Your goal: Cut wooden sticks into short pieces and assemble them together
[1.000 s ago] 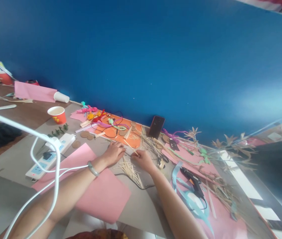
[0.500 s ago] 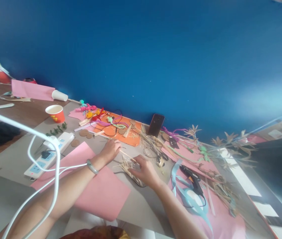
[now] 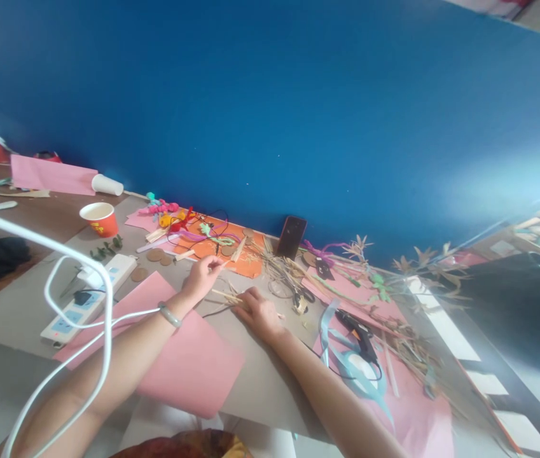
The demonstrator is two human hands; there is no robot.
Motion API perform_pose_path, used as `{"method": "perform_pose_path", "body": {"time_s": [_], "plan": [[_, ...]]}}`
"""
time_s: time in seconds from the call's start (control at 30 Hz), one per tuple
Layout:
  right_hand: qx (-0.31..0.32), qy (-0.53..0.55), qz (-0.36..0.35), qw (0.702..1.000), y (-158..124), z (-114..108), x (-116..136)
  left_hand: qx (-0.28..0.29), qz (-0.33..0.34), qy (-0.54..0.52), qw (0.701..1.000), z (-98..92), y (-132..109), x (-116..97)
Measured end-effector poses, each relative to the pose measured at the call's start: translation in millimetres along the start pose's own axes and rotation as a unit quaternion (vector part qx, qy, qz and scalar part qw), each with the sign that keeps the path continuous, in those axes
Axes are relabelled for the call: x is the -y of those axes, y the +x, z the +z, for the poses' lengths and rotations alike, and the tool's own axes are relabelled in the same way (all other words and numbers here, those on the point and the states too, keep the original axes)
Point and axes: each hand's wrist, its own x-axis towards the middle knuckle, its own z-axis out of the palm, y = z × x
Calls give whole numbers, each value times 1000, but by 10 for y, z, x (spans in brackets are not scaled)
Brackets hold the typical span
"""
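My left hand (image 3: pixel 203 278), a bracelet on its wrist, is raised over the table with its fingertips pinched together; what they hold, if anything, is too small to name. To its right, my right hand (image 3: pixel 259 313) lies low over a small bundle of pale sticks (image 3: pixel 226 295), its fingers closed on them. The sticks' left ends poke out past my fingers. Below my left forearm is a large pink sheet (image 3: pixel 193 362) on the grey table.
A white power strip (image 3: pixel 89 302) with white cables and a red paper cup (image 3: pixel 100 221) are at the left. Behind my hands lie an orange sheet (image 3: pixel 245 266) and a phone (image 3: pixel 291 236). At the right are a glue gun (image 3: pixel 362 336) and blue ribbon (image 3: pixel 355 372).
My left hand has moved up and away from my right hand. My right hand has lowered, palm down, onto the sticks. The view has shifted slightly.
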Motion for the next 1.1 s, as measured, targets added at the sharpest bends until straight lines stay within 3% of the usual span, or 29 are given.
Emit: {"method": "perform_pose_path", "body": {"time_s": [0.1, 0.2, 0.27, 0.3, 0.4, 0.5, 0.6, 0.73, 0.93, 1.1], "plan": [[-27, 36, -17, 999, 70, -68, -126, -45, -86, -173, 980, -65, 66, -93], [-73, 71, 1, 995, 61, -204, -257, -1, -110, -252, 961, -146, 74, -243], [-97, 84, 40, 991, 23, -313, -328, 87, -81, -238, 964, -180, 23, -362], [-103, 88, 60, 989, -2, -364, -357, 157, -58, -218, 962, -182, -19, -420], [-101, 73, 101, 987, -81, -476, -409, 351, 18, -129, 927, -109, -188, -561], [-80, 52, 127, 987, -156, -518, -417, 409, 102, -19, 906, 43, -367, -626], [-50, 78, 152, 984, -213, -521, -392, 422, 155, 50, 892, 181, -495, -613], [-49, 136, 172, 974, -250, -541, -336, 420, 168, 113, 885, 259, -555, -547], [-9, 193, 153, 969, -302, -649, -296, 402, 184, 135, 887, 185, -450, -564], [-24, 129, 105, 986, -390, -760, -315, 335, 159, 241, 897, 77, -308, -575]]}}
